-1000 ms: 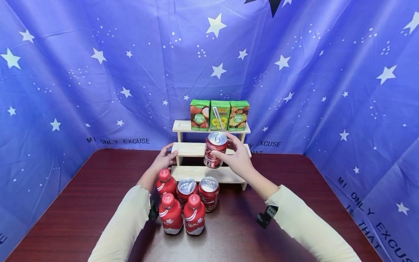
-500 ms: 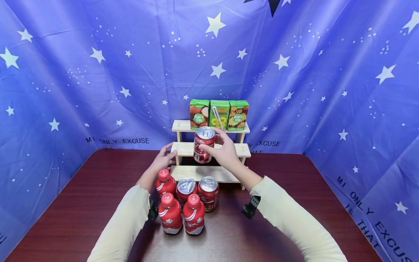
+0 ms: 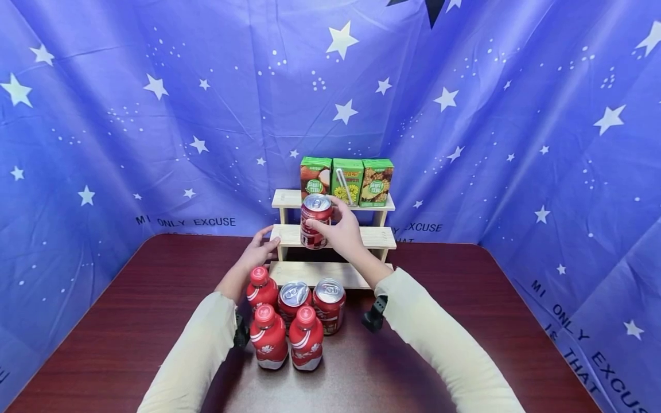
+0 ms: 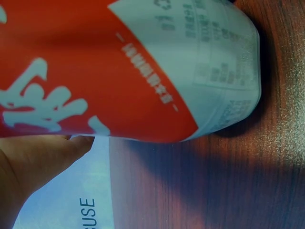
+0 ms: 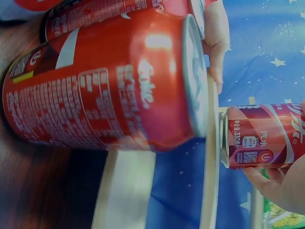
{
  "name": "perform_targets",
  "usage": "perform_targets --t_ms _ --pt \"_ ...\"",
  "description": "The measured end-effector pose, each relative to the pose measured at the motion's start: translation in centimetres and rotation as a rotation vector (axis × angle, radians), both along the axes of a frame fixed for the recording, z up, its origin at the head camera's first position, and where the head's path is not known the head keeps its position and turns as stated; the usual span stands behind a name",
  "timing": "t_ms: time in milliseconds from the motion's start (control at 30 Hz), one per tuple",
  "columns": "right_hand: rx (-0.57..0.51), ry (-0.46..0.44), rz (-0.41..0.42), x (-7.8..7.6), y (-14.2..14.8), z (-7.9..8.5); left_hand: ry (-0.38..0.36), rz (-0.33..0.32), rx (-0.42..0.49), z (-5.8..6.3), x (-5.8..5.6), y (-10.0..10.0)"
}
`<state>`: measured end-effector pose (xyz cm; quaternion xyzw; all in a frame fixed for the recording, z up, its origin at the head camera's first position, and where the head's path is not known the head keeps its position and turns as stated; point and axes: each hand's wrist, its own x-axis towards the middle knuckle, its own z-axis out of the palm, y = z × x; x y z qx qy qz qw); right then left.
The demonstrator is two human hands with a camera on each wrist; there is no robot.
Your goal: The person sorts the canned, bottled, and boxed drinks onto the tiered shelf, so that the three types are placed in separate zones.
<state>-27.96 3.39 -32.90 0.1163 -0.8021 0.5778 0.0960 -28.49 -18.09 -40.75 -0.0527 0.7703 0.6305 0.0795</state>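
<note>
My right hand (image 3: 345, 229) grips a red soda can (image 3: 316, 221) upright, thumb across its front. The can's base is right at the middle board of a three-step wooden display stand (image 3: 361, 236); the right wrist view shows its bottom rim (image 5: 223, 138) close over that board. My left hand (image 3: 258, 252) holds the left end of the middle board, thumb at the front and forefinger at the back corner. Two more soda cans (image 3: 329, 310) (image 3: 295, 295) stand on the table before the stand, among three red bottles (image 3: 268, 338). One bottle (image 4: 95, 71) fills much of the left wrist view.
Three green juice cartons (image 3: 347, 180) stand in a row on the top board, one with a straw on its front. The lowest board (image 3: 356, 275) lies just behind the cans. A blue star-printed cloth (image 3: 206, 115) surrounds the dark red table (image 3: 454, 321).
My right hand has carried the soda can left and farther back, from in front of the stand to the middle board. My left hand stays at the board's end.
</note>
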Motion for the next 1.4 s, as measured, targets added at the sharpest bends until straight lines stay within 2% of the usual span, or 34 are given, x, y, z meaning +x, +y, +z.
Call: perform_targets --t_ms 400,633,867,1200,1400 --pt "-0.027 0.019 -0.011 -1.2 -1.1 -1.0 -0.008 -0.004 -0.011 0.0 0.0 0.1" --pt "-0.081 0.012 -0.050 -1.3 -1.3 -1.0 -0.003 -0.004 0.000 0.1 0.2 0.1" --pt "-0.060 0.025 -0.066 -1.5 -1.3 -1.2 -0.008 0.000 -0.003 0.1 0.1 0.2" --pt "0.015 0.006 -0.041 -1.0 0.0 -1.4 -0.007 0.003 0.005 -0.2 -0.1 0.1" --pt "0.015 -0.018 -0.024 -0.3 1.1 -1.3 0.001 -0.004 -0.001 -0.3 -0.1 0.0"
